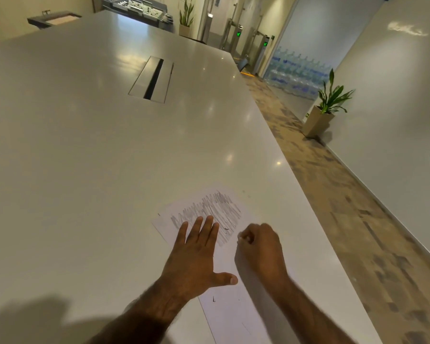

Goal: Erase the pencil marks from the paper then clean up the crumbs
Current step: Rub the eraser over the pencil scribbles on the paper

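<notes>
Flattened with fingers spread, the left hand (196,254) pins the paper (230,311) to the white worktop (85,157). Just beside it, the right hand (260,244) is curled shut; any eraser inside is hidden. Pencil marks (209,214) lie just beyond the fingertips. Hard rubbing could crease or tear the sheet. Crumbs are too small to confirm.

Matt white paper (233,316) lies on a smooth, glossy pale table (85,157).

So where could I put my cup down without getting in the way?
Left of the paper, the table is bare up to the cable slot. It's crowded where the left hand and right hand work over the pencil marks.
</notes>
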Demonstrator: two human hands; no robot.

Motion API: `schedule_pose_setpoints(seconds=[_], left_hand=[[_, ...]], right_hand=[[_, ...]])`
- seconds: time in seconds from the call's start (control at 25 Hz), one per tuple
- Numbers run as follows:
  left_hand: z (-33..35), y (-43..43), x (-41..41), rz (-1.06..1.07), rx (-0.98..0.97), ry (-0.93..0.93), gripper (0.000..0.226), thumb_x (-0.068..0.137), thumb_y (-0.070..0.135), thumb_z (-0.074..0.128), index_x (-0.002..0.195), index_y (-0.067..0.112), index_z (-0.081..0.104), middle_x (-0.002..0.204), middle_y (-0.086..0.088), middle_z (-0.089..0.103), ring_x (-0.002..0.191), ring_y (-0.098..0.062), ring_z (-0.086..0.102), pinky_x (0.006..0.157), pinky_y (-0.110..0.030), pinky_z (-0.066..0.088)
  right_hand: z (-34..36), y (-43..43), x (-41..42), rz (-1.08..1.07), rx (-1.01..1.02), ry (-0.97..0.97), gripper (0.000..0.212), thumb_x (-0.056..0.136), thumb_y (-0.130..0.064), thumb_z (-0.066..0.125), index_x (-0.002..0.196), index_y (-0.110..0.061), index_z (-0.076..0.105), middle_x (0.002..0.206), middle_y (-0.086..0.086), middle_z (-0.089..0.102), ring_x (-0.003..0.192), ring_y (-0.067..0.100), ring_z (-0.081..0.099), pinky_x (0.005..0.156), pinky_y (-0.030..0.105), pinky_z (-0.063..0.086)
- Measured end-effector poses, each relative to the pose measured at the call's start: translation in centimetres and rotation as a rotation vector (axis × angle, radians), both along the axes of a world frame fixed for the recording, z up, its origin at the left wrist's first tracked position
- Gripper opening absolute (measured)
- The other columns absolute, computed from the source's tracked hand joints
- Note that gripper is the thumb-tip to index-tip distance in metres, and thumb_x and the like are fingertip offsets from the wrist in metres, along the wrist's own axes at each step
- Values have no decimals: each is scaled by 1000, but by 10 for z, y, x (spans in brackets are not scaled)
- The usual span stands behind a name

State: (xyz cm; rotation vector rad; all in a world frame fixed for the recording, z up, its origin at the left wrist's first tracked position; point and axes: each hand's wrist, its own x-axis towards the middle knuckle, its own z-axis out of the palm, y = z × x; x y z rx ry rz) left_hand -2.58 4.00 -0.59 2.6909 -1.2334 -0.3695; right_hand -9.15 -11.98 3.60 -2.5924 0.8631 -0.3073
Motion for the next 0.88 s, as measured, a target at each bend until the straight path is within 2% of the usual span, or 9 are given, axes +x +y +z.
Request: schedule_pose_setpoints(seconds=[0.12,0.28,0.4,0.52,0.64,0.76,0.88], left_hand=[[0,-1,1,-2,21,0,129,60,99,3,156,19,-27,161,-3,-38,149,-26,-35,121,-53,-21],[-1,-1,1,-4,9,9,132,47,102,-16,150,21,-34,160,-2,-40,148,-25,-36,121,-54,-19],[0,-1,1,-20,-10,12,142,40,102,-22,156,20,-28,160,-2,-40,148,-25,-37,120,-53,-19],[2,-3,0,-10,14,0,133,54,100,-7,158,19,-25,161,-3,-38,149,-26,-35,122,-54,-19],[3,-3,0,-2,43,1,128,61,98,4,157,19,-26,161,-3,-39,148,-26,-35,121,-53,-21],[2,-1,-1,6,35,-20,128,63,100,5,157,19,-26,162,-3,-37,149,-26,-34,121,-51,-21],[3,1,-2,5,4,-29,119,80,95,24,159,18,-23,163,-4,-34,151,-26,-33,121,-51,-20]], right_hand=[[-3,-14,15,-3,-62,29,14,88,-11,64,77,-19,70,82,0,65,66,8,58,53,12,34],[7,-46,51,-106,39,-15,13,83,-7,68,75,-17,71,83,3,72,65,10,62,50,16,39],[2,-17,29,-106,14,-60,14,87,-13,64,79,-22,72,84,-2,69,66,5,62,52,12,38],[-11,17,0,-11,-13,-40,14,91,-13,61,86,-20,71,87,-5,64,71,3,57,56,8,33],[-9,-3,23,-18,-29,-39,12,91,-13,63,85,-21,70,90,0,61,69,5,55,54,9,30],[2,-21,51,-122,-16,-66,13,88,-11,65,82,-21,70,91,3,65,66,10,59,52,14,37],[-6,18,26,-50,-11,-73,18,85,-14,57,76,-22,70,82,-1,66,67,7,61,56,19,47]])
